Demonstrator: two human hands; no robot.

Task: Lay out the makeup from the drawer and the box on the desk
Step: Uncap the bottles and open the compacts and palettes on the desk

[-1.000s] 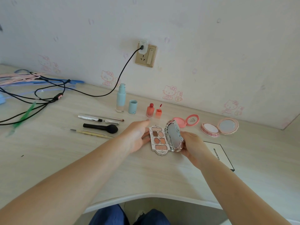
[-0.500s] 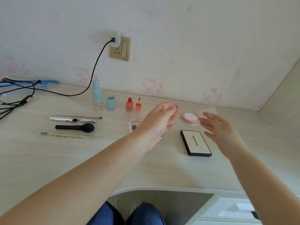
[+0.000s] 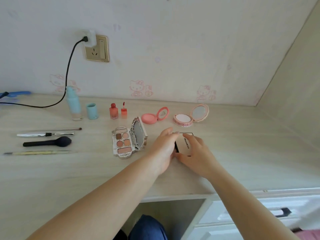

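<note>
A flat white palette with a black edge [image 3: 185, 144] lies shut on the desk [image 3: 86, 170]. My left hand [image 3: 164, 149] touches its left side and my right hand [image 3: 195, 153] rests on its right side and near corner, so much of it is hidden. To its left an ornate eyeshadow palette [image 3: 123, 142] lies open with its mirror up. Behind stand a pink blush compact [image 3: 152, 116] and a pink powder compact [image 3: 185, 118], both open.
Along the wall stand a blue bottle [image 3: 74, 106], its blue cap [image 3: 91, 111] and two small red lip tints [image 3: 114, 111]. Brushes and a black powder brush [image 3: 50, 142] lie at the left. A black cable [image 3: 69, 66] runs from the socket. White drawers [image 3: 259, 213] sit lower right.
My hands left the open eyeshadow palette, moved right and came down onto the white palette. The view shifted right as well.
</note>
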